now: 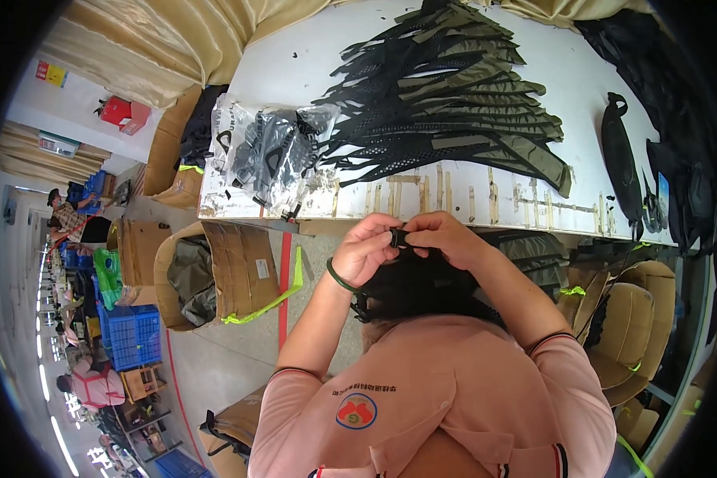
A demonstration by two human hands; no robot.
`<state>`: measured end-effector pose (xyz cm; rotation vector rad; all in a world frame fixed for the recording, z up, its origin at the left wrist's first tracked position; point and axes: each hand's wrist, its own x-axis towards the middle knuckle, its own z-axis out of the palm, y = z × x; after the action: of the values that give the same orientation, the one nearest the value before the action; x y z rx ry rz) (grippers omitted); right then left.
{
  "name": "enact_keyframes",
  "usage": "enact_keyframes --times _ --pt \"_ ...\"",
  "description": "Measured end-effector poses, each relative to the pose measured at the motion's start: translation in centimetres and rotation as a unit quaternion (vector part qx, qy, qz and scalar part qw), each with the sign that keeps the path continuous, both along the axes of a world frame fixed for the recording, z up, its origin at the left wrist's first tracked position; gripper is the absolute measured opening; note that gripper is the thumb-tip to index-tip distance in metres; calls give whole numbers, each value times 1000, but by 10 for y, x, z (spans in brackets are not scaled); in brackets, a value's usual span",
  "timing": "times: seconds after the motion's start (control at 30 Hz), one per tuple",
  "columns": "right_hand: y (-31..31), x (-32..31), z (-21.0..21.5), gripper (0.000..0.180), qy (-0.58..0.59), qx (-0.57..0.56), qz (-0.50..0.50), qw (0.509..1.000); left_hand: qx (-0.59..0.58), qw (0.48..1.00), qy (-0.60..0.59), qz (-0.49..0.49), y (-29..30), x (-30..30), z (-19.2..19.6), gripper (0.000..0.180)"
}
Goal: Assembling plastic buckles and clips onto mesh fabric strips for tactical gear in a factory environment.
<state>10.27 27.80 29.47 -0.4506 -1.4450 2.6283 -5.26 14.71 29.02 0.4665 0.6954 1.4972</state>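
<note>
Just in front of the table's near edge, my two hands meet at a small black plastic piece (pixel 398 237), which looks like a buckle, though its exact kind is too small to tell. My left hand (pixel 364 248), with a dark green bangle at the wrist, pinches it from the left. From the other side the fingers of my right hand (pixel 446 239) close on it too. Dark fabric (pixel 422 288) lies below them over my lap. Beyond my hands, a clear plastic bag (pixel 267 155) of black parts sits beside a fanned stack of black mesh and olive straps (pixel 454 103).
The white table (pixel 295 68) carries tape strips along its front edge. A black padded strap (pixel 620 151) and scissors (pixel 653 207) lie at its right. Cardboard boxes stand left (pixel 243 267) and right (pixel 633 323). Blue crates (pixel 131 334) and people working are farther left.
</note>
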Motion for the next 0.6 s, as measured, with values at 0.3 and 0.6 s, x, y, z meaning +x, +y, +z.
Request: enact_keyframes --times 0.3,0.6 --pt "-5 4 16 13 -10 323 -13 946 -51 997 59 -2 -1 2 -8 21" --pt "-18 6 20 12 -35 295 -87 951 -60 992 104 32 -2 10 -5 21"
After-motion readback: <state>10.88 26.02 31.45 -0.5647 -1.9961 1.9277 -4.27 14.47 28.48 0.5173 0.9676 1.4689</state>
